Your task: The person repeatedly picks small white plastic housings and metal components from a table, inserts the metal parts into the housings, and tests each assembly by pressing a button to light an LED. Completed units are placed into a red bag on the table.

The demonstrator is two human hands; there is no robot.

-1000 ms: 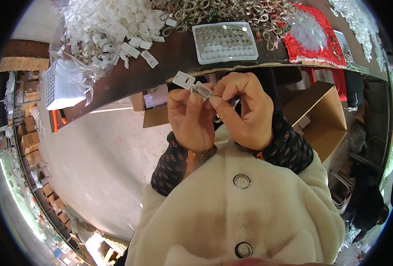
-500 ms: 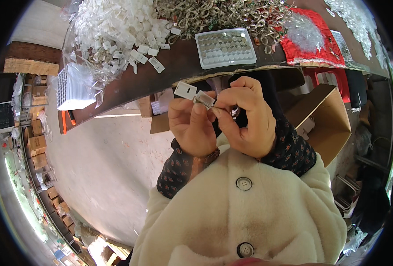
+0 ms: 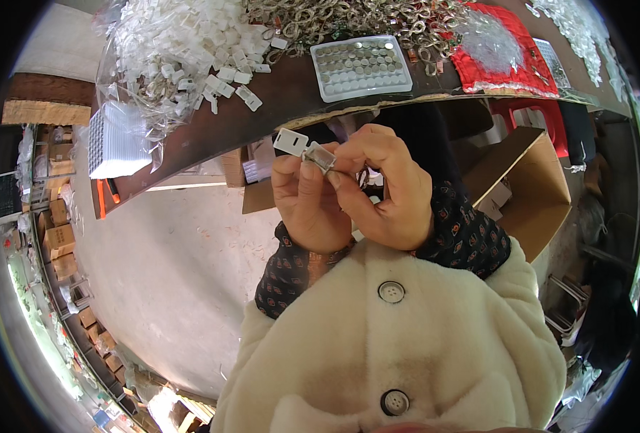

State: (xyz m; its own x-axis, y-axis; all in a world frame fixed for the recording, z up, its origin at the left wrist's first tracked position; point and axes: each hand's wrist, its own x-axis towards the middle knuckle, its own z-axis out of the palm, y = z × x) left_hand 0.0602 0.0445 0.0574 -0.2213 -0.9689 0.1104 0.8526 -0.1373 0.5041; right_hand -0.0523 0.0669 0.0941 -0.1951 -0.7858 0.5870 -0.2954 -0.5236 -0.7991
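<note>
In front of my chest, my left hand (image 3: 308, 209) grips a small white hinged plastic case (image 3: 291, 142) between thumb and fingers. Its flat slotted lid is swung out to the upper left, and its hollow half faces up. My right hand (image 3: 396, 191) pinches at the right edge of that hollow half, fingers closed. Something thin and shiny, perhaps wire, shows below the right fingers; most of it is hidden. Just beyond both hands, on the dark table, lies a translucent tray (image 3: 364, 92) with rows of round silver discs that look like coin cells.
A heap of white plastic cases (image 3: 190, 50) covers the table's left, beside stacked white trays (image 3: 114, 148). Coiled wire loops (image 3: 349, 18) pile up behind the disc tray. On the right lie a red cloth (image 3: 475, 68) with clear plastic bits and, below, an open cardboard box (image 3: 533, 191).
Both hands and the case have shifted slightly left in the picture. The table appears a little higher in view. My grip on the case looks much the same.
</note>
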